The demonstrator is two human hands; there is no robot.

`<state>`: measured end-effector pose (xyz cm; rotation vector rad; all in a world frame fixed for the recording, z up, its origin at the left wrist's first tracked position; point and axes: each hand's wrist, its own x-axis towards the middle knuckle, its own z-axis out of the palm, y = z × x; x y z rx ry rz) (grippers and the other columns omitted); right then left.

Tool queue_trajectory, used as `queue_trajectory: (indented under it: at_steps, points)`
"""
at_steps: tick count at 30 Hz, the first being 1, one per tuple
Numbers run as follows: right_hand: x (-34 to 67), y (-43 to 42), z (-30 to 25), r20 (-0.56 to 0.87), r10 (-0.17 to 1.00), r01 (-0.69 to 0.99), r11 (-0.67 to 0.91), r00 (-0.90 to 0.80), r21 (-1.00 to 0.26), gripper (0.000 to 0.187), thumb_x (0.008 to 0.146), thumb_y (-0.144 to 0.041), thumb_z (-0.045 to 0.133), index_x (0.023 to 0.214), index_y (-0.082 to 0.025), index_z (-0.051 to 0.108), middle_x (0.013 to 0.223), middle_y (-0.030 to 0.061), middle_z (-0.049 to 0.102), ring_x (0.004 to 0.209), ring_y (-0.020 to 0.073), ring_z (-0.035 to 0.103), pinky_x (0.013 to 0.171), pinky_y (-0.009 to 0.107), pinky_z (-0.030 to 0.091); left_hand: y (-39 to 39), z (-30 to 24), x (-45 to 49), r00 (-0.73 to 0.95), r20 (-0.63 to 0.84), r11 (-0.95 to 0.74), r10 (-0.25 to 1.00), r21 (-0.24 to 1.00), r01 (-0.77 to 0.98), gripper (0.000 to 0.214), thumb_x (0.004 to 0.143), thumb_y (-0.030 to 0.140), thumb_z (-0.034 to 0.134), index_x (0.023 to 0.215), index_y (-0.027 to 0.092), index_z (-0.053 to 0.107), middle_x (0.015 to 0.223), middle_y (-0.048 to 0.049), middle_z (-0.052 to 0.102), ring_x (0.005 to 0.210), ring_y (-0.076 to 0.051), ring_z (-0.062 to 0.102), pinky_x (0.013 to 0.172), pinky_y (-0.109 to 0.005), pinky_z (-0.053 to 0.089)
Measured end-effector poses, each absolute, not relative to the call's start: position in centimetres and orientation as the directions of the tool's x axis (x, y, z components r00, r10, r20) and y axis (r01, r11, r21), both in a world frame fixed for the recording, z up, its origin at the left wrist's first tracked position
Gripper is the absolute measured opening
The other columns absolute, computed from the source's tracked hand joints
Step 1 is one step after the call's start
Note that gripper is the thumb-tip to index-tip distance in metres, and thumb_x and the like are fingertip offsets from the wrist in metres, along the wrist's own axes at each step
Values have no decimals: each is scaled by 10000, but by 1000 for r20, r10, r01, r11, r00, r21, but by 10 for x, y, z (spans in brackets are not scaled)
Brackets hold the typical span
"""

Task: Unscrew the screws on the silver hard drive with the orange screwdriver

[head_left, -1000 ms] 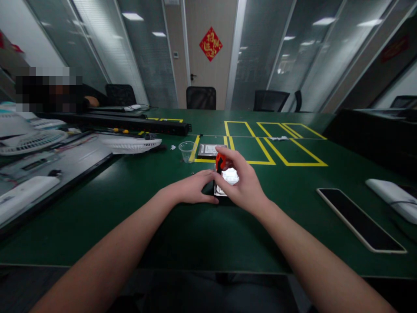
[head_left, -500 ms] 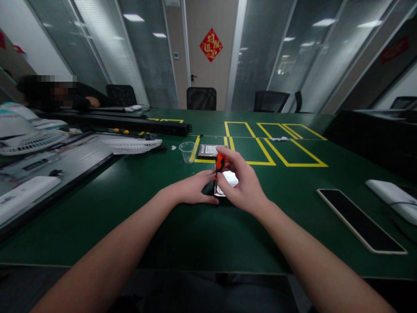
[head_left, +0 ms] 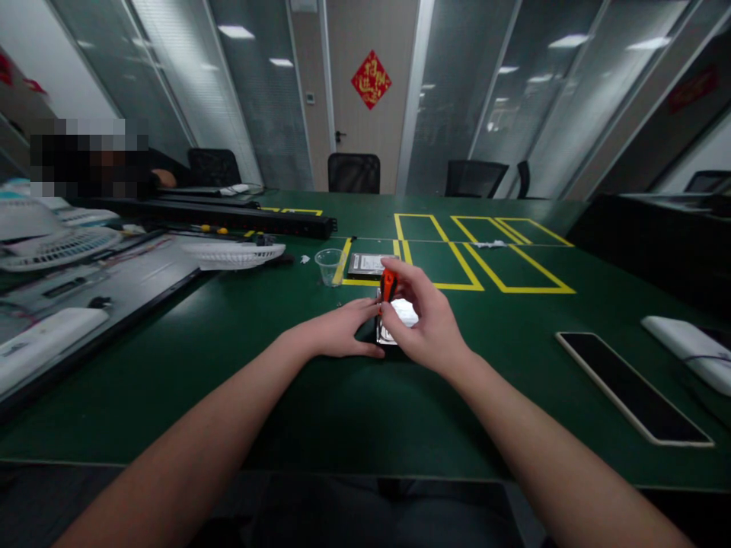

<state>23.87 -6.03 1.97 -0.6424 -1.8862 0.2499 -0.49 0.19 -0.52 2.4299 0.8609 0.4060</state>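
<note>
Upright in my right hand [head_left: 428, 320] is a short screwdriver [head_left: 389, 285] with an orange and black handle, its top and sides held by my fingertips. Its tip is hidden behind my fingers, over the left part of an opened-looking hard drive [head_left: 404, 312] with a shiny silver face. My left hand [head_left: 346, 327] grips the drive's left side, thumb at the near edge and fingers at the far one. Just beyond, a second hard drive [head_left: 365, 264] with a white label lies flat, and a clear plastic cup [head_left: 330, 268] stands to its left.
Yellow tape rectangles [head_left: 480, 288] mark the green table [head_left: 274, 411]. A phone [head_left: 633, 384] and a white device [head_left: 688, 350] lie at the right. White fan-like covers [head_left: 231, 255], a metal panel [head_left: 142, 274] and a long black bar [head_left: 251, 219] crowd the left. A person sits at the far left.
The screwdriver handle has turned a little in my right fingers, showing a different orange and black side. My left hand and the drive stay in place.
</note>
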Motion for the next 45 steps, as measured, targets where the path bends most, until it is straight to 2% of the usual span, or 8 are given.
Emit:
queue_trajectory:
  at_steps: [4,9,15,23,29,33,37,45]
  points:
    - [240,-60,22,792,539,328,832,-287,-447,703,1166,-202,732,1839,-384,646,1575,114,843,1230,328,874,1134,570,783,3,-7,-6,753,113,-664,648,568,487,947,991,637,1084,1786,266,727,1910,-204,719,1860,-528,612,1570,-705,486]
    - [241,-59,24,812,514,357,840,-278,-409,618,1197,-245,775,1796,-364,685,1433,103,860,1104,314,829,1032,544,774,2,-7,-6,760,133,-673,636,578,462,894,999,618,1072,1756,279,739,1931,-184,707,1852,-506,624,1572,-679,484]
    - [239,-61,21,797,527,298,843,-295,-447,698,1183,-158,693,1841,-387,655,1586,116,836,1223,308,873,1116,537,774,4,-7,-6,750,101,-652,654,579,490,999,981,645,1088,1818,260,700,1958,-210,671,1874,-535,592,1584,-710,464]
    - [240,-61,27,813,497,335,854,-303,-397,638,1199,-208,760,1806,-385,681,1556,107,871,1230,322,852,1146,577,761,3,-7,-6,755,106,-650,647,595,473,898,986,622,1080,1740,257,758,1918,-202,706,1840,-500,627,1579,-686,467]
    - [239,-60,24,811,507,327,850,-293,-413,618,1207,-206,715,1800,-376,670,1559,112,864,1238,322,867,1136,568,770,3,-8,-7,757,124,-671,641,570,475,903,988,611,1082,1755,277,744,1914,-185,717,1843,-510,630,1576,-689,478]
    - [239,-62,21,790,545,299,832,-282,-468,678,1192,-173,668,1838,-371,622,1570,117,846,1248,312,895,1139,555,790,5,-11,-9,751,96,-660,653,558,503,1017,999,681,1066,1847,272,681,1951,-205,678,1891,-528,572,1585,-711,463]
    - [239,-62,23,797,533,316,837,-285,-447,650,1193,-209,722,1820,-353,631,1593,126,847,1271,323,894,1156,564,788,6,-12,-9,756,107,-664,645,569,485,988,1000,680,1067,1827,274,709,1963,-203,669,1894,-509,570,1601,-691,431]
    - [240,-60,25,801,527,344,836,-283,-428,603,1198,-242,770,1784,-356,685,1487,109,864,1127,306,845,1077,543,777,6,-10,-7,765,117,-666,633,587,461,951,993,642,1074,1798,281,717,1981,-191,657,1908,-485,559,1601,-678,432]
